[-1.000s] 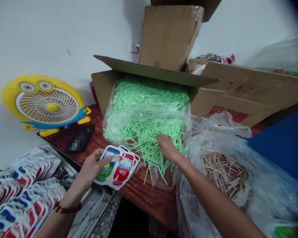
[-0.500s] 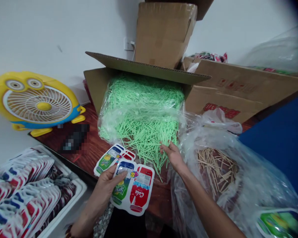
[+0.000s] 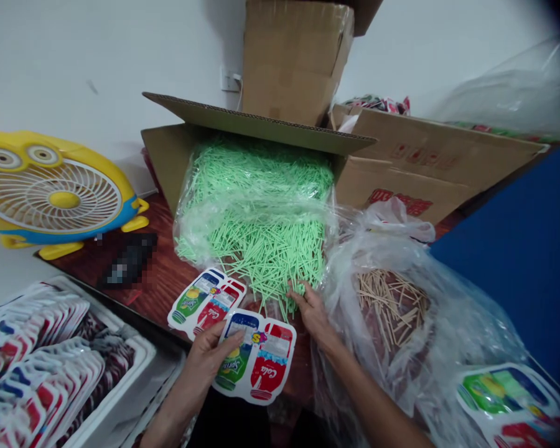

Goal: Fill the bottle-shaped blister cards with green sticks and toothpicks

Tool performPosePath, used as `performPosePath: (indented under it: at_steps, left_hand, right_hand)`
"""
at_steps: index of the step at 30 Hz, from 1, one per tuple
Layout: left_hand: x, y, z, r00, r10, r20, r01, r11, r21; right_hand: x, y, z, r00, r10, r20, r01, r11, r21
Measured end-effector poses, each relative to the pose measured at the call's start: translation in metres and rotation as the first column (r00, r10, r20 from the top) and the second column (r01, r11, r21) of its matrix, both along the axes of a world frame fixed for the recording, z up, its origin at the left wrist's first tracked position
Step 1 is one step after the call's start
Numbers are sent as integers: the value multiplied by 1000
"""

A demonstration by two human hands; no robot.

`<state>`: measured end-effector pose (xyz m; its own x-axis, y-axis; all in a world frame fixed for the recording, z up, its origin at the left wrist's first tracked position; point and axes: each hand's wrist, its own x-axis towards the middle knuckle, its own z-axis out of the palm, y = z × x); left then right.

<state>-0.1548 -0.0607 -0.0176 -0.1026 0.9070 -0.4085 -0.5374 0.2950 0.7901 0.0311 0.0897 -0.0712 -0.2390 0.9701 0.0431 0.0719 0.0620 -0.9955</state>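
Observation:
My left hand (image 3: 210, 354) grips a twin pouch (image 3: 256, 358) by its left side, thumb on top. The pouch is jar-shaped, printed green "Sprite" and red "Cola". Just behind it, more such pouches (image 3: 208, 302) lie overlapping on the table's front edge. My right hand (image 3: 312, 311) has its fingers closed on green sticks (image 3: 289, 249) at the near edge of the heap; how many it holds cannot be made out. The heap spills from a clear plastic bag inside an open cardboard box (image 3: 261, 127).
At left stand a yellow fan (image 3: 60, 193) and a white foam box (image 3: 142, 354) packed with pouches. A clear bag with brown sticks (image 3: 392, 305) is at right, near another pouch (image 3: 504, 398). Cardboard boxes (image 3: 294, 62) stand behind; a blue panel (image 3: 504, 249) is far right.
The view has shifted slightly right. My right hand has drawn a little nearer to the pouch in my left hand, staying at the sticks' near edge. My left hand keeps its hold.

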Motion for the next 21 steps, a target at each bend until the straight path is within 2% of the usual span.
performPosePath:
  at_steps: [3,7,12,21]
  left_hand:
    - [2,-3,2,1000,-11,-26,11,1000,-7]
    - [2,-7,3,999,10,-38,-10,1000,-3]
    - [6,-9,-3,998,-62,-23,62,998,-1]
    - [7,-11,-10,989,-121,-81,121,993,-11]
  right_hand:
    - [1,-1,-2,999,-5,36,5,1000,5]
    - [4,-4,7,998,-41,55,39,999,32]
    - [8,-11,10,982,2,187,-3,1000,6]
    - [9,-17,15,990,-18,142,5,996,93]
